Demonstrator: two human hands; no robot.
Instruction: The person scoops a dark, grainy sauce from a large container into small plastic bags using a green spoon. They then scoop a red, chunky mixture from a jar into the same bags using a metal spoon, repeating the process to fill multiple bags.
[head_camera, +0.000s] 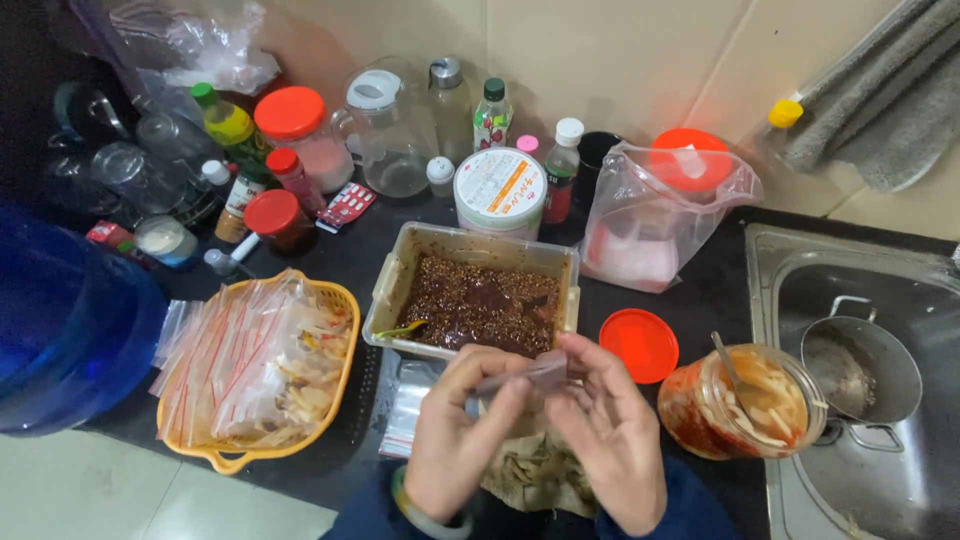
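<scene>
In the head view, at lower centre of the frame, the left hand (455, 440) and the right hand (608, 440) are both pinching the top of a small clear plastic bag (522, 375), fingers clenched on it. The bag is hanging just below the rectangular tub of dark chili paste (480, 300). A yellow basket (338, 300) of filled bags is sitting at left, an open jar (740, 405) at right.

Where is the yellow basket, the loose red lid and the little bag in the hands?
yellow basket (345, 300), head view, on its right rim.
red lid (640, 344), head view, on the middle of its top.
small clear bag (525, 373), head view, on the strip stretched between both hands.
</scene>
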